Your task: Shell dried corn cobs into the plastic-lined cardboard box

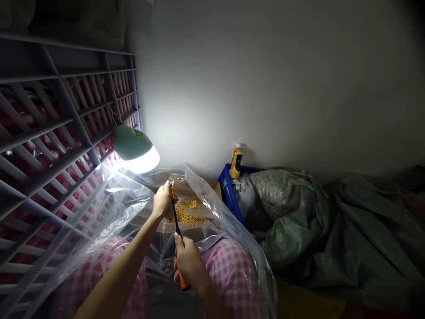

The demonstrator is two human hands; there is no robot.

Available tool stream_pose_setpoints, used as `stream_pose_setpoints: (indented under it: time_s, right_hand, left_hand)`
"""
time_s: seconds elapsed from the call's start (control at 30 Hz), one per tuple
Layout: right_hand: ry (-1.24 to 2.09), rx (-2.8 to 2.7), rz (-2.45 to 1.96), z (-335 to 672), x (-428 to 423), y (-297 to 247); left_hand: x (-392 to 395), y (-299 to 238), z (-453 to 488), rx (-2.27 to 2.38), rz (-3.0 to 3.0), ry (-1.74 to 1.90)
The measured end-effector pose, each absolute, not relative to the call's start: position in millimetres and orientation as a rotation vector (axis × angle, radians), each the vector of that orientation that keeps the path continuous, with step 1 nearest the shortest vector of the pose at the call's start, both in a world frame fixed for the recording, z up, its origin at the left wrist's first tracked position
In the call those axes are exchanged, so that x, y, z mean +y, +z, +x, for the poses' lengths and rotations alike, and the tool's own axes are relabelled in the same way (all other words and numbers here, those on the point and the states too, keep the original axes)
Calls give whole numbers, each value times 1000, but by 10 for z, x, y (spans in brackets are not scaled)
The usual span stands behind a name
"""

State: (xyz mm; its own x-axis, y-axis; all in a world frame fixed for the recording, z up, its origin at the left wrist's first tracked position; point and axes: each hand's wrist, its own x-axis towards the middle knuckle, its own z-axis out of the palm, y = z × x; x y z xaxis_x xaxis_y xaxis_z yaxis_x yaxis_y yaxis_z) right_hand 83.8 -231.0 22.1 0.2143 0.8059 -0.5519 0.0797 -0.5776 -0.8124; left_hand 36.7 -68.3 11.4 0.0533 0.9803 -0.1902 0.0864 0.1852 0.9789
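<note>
My left hand (161, 203) is closed around a corn cob (173, 193), holding it upright over a cardboard box (212, 186) lined with clear plastic. My right hand (189, 261) grips the orange handle of a screwdriver (176, 228). Its dark shaft points up and rests against the cob. Loose yellow kernels (186, 214) lie in a pile in the box below the cob. Pink checked trousers cover my knees on either side of the box.
A green lamp (135, 148) hangs from a slatted rack (49, 133) on the left and lights the box. A clear plastic sheet (109, 208) drapes over my lap. A blue crate (229, 190), a yellow bottle (236, 160) and green sacks (315, 221) lie to the right.
</note>
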Motion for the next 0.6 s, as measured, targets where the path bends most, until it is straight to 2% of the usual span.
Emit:
stream_pose_setpoints:
  time_s: [0.1,0.33,0.6]
  right_hand:
    - [1604,-651,-1683,903,-2283,203]
    - [1249,-904,-1780,1015,-2306,176]
    - [1369,-735,-1663,1046,-2290,251]
  left_hand:
    - [-682,86,373,1335,1174,964]
    - [-699,215,376,1074,919,897]
    - [-719,216,443,1075,800,852]
